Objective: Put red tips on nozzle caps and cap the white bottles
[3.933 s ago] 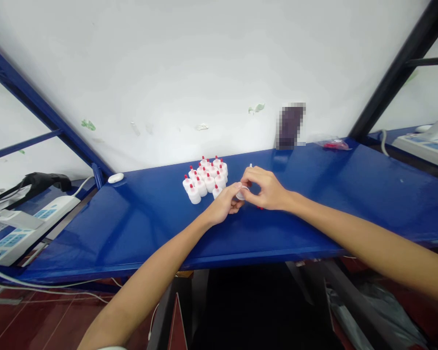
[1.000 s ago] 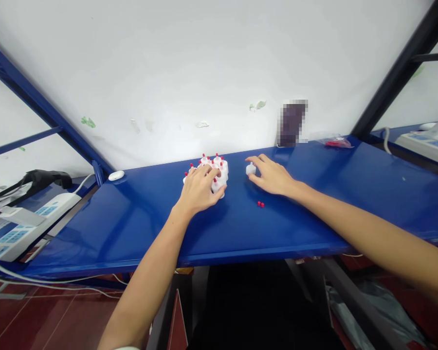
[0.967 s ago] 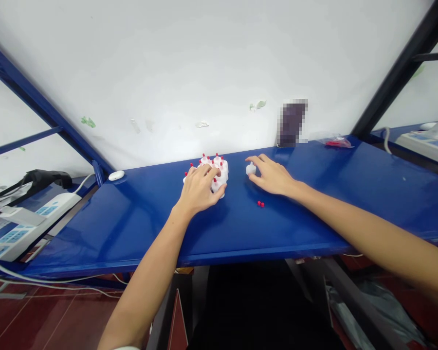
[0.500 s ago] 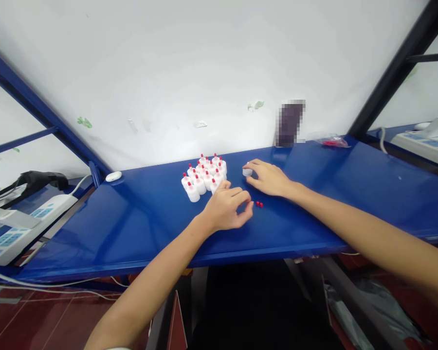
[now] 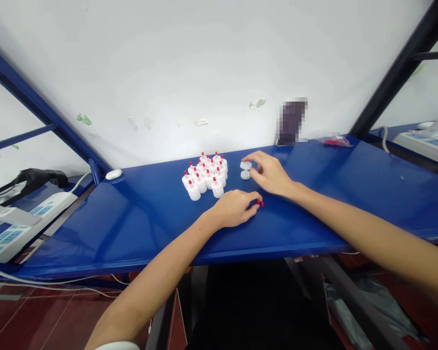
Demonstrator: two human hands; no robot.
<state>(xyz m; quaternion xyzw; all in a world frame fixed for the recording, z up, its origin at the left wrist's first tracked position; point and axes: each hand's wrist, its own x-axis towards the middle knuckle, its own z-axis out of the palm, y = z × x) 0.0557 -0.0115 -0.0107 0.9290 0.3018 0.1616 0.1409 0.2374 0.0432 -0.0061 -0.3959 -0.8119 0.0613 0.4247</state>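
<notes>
My left hand (image 5: 238, 209) rests low over the blue tabletop, its index finger and thumb slightly apart at two small red caps (image 5: 262, 203). Contact with the nearer cap is hard to make out. Further back, my right hand (image 5: 270, 173) has thumb and index finger spread beside two small white pieces, an upper one (image 5: 246, 165) and a round lower one (image 5: 245, 175). The index fingertip is at the upper piece's top edge. Left of both hands stands a cluster of white bottles with red tips (image 5: 209, 180), all upright; one bottle (image 5: 217, 188) is nearest my left hand.
The blue table (image 5: 149, 214) meets a white wall behind. A clear bag with red items (image 5: 336, 141) lies at the back right. A white oval case (image 5: 114, 174) sits at the far left. Power strips (image 5: 40, 218) flank the table beyond blue and black frame posts.
My left hand has moved right, down to the red caps, uncovering the front bottle. My right hand has opened its fingers, and two white pieces now show where one showed between them.
</notes>
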